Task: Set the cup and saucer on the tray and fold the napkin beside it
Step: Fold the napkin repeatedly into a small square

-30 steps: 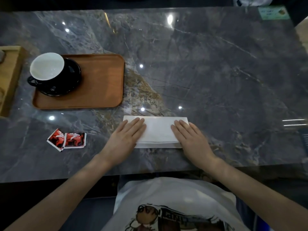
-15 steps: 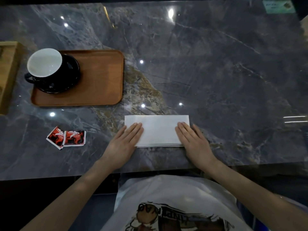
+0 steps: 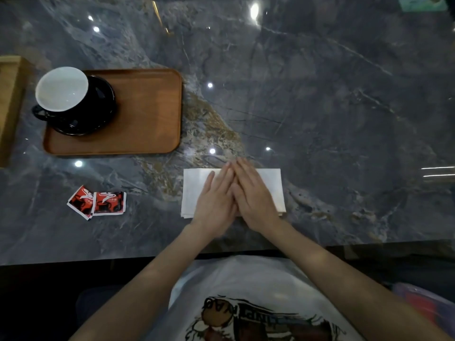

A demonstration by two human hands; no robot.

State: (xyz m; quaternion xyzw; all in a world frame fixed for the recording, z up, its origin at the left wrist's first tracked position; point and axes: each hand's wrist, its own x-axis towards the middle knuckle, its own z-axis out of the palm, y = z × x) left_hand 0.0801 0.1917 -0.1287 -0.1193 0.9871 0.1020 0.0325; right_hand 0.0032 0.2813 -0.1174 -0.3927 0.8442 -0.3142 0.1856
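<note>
A black cup with a white inside (image 3: 61, 89) stands on a black saucer (image 3: 98, 114) at the left end of the brown wooden tray (image 3: 147, 114). A white napkin (image 3: 194, 188), folded into a rectangle, lies on the marble table right of and nearer than the tray. My left hand (image 3: 216, 200) and my right hand (image 3: 253, 195) lie flat side by side on the middle of the napkin, fingers straight and touching each other, pressing it down. The hands hide the napkin's centre.
Two red sugar sachets (image 3: 97, 201) lie on the table left of the napkin. A light wooden box (image 3: 9, 107) sits at the far left edge beside the tray. The table's near edge (image 3: 320, 244) runs just below my wrists.
Both hands slid inward from the napkin's two ends to its middle, where they now touch. The napkin, cup and tray have stayed in place.
</note>
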